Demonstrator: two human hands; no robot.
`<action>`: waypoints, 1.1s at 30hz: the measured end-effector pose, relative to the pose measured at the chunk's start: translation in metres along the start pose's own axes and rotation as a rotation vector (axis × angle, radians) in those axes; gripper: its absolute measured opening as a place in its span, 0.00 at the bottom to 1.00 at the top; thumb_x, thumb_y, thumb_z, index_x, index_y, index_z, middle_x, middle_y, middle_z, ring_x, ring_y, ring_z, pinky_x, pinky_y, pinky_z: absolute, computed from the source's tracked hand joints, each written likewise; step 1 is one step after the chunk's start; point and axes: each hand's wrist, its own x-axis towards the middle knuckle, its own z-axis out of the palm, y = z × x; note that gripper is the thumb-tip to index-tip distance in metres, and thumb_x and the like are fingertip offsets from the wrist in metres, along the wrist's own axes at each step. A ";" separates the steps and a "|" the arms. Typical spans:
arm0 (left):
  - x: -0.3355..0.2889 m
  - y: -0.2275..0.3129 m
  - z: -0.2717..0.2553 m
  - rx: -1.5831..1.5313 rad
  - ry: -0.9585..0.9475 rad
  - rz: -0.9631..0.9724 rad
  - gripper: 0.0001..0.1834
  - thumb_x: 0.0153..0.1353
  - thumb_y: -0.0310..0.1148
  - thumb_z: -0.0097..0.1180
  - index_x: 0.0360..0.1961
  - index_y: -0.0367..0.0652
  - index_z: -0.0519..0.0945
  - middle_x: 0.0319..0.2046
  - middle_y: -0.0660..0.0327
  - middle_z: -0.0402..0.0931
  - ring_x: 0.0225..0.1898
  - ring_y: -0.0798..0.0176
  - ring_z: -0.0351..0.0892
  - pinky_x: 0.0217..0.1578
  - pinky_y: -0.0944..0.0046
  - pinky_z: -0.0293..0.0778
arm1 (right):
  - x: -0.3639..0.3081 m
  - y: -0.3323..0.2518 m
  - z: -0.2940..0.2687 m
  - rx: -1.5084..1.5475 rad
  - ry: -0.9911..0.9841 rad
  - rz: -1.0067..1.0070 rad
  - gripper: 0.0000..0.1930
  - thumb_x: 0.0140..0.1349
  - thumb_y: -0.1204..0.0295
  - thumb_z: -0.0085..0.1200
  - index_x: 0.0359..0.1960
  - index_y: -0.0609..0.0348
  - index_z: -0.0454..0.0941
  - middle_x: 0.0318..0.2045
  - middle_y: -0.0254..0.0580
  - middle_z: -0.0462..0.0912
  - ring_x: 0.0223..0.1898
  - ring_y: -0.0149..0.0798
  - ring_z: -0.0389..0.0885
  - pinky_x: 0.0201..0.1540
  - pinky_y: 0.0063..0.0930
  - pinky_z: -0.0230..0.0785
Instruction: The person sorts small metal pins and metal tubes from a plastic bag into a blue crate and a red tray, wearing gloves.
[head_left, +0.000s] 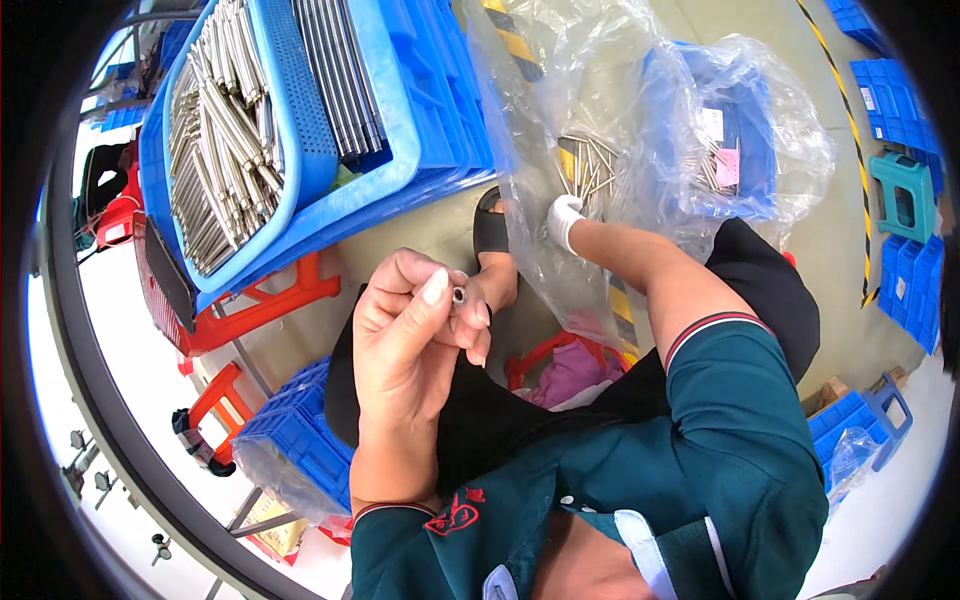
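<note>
My left hand (410, 320), bare, is raised in the middle of the view with its fingers and thumb closed around a metal rod (459, 296). The rod points end-on, so only its round tip with a dark hole shows. My right hand (564, 222), in a white glove, reaches forward to the clear plastic bag (530, 215). Just beyond the glove, a loose bunch of thin metal rods (592, 165) lies at the bag. The glove's fingers are bent down and mostly hidden, so whether they grip anything is unclear.
A blue basket (305, 90) heaped with metal rods stands at the left, on a larger blue crate (405, 120). Beyond my right arm, a plastic-lined blue bin (765, 180) holds more rods. Red stools (265, 310) stand low at the left; blue crates (900, 95) line the right side.
</note>
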 end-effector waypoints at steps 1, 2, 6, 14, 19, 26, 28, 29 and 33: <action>0.000 -0.001 0.002 0.002 -0.009 -0.005 0.06 0.59 0.27 0.48 0.31 0.33 0.71 0.21 0.53 0.74 0.19 0.66 0.72 0.17 0.68 0.69 | 0.004 0.003 -0.001 0.264 -0.117 0.037 0.10 0.47 0.68 0.51 0.31 0.50 0.82 0.27 0.37 0.82 0.28 0.47 0.80 0.19 0.48 0.68; 0.001 -0.002 0.004 0.004 -0.018 -0.009 0.06 0.59 0.27 0.48 0.31 0.34 0.71 0.21 0.53 0.74 0.19 0.66 0.72 0.17 0.69 0.69 | 0.000 0.004 0.006 0.262 -0.122 0.047 0.10 0.47 0.68 0.51 0.31 0.50 0.82 0.27 0.37 0.82 0.28 0.47 0.80 0.19 0.48 0.68; -0.002 -0.002 0.006 0.025 -0.019 0.013 0.05 0.59 0.27 0.48 0.31 0.35 0.72 0.21 0.54 0.74 0.19 0.66 0.72 0.18 0.69 0.69 | -0.013 0.009 0.004 0.639 -0.036 0.128 0.11 0.51 0.70 0.49 0.36 0.48 0.82 0.33 0.34 0.82 0.36 0.40 0.81 0.24 0.44 0.69; -0.002 -0.001 0.009 0.036 -0.071 0.008 0.05 0.60 0.30 0.48 0.32 0.40 0.74 0.23 0.57 0.71 0.21 0.69 0.67 0.21 0.70 0.66 | -0.077 0.060 -0.022 1.017 -0.008 0.300 0.13 0.52 0.67 0.48 0.36 0.55 0.80 0.37 0.43 0.81 0.39 0.46 0.79 0.38 0.39 0.70; 0.010 -0.005 0.022 0.025 -0.154 0.051 0.06 0.60 0.31 0.49 0.31 0.39 0.74 0.23 0.59 0.71 0.22 0.69 0.67 0.23 0.70 0.65 | -0.119 0.110 -0.007 1.418 0.226 0.297 0.16 0.49 0.62 0.47 0.30 0.62 0.79 0.28 0.50 0.80 0.28 0.44 0.79 0.32 0.38 0.69; 0.017 -0.005 0.040 0.000 -0.224 0.080 0.06 0.59 0.31 0.50 0.30 0.39 0.74 0.23 0.60 0.72 0.22 0.70 0.67 0.23 0.70 0.65 | -0.254 0.155 -0.088 2.299 0.534 0.112 0.07 0.52 0.65 0.53 0.25 0.54 0.75 0.16 0.30 0.75 0.14 0.23 0.66 0.14 0.18 0.55; 0.021 -0.010 0.047 -0.008 -0.265 0.091 0.06 0.59 0.31 0.50 0.30 0.39 0.74 0.23 0.60 0.72 0.21 0.70 0.67 0.23 0.71 0.64 | -0.297 0.157 -0.107 2.336 0.600 0.079 0.06 0.54 0.67 0.52 0.24 0.54 0.74 0.16 0.30 0.75 0.13 0.20 0.64 0.13 0.15 0.51; 0.021 -0.012 0.049 0.008 -0.271 0.094 0.06 0.58 0.31 0.51 0.30 0.39 0.74 0.22 0.60 0.71 0.21 0.70 0.67 0.22 0.70 0.64 | -0.315 0.155 -0.114 2.361 0.671 0.065 0.06 0.54 0.67 0.52 0.24 0.54 0.73 0.16 0.30 0.75 0.13 0.21 0.64 0.13 0.15 0.51; 0.022 -0.025 0.067 0.067 -0.320 0.055 0.06 0.58 0.31 0.51 0.29 0.40 0.73 0.20 0.61 0.70 0.19 0.70 0.66 0.20 0.70 0.63 | -0.386 0.138 -0.148 2.282 0.869 0.174 0.07 0.55 0.66 0.52 0.25 0.56 0.72 0.17 0.31 0.75 0.13 0.21 0.65 0.13 0.15 0.52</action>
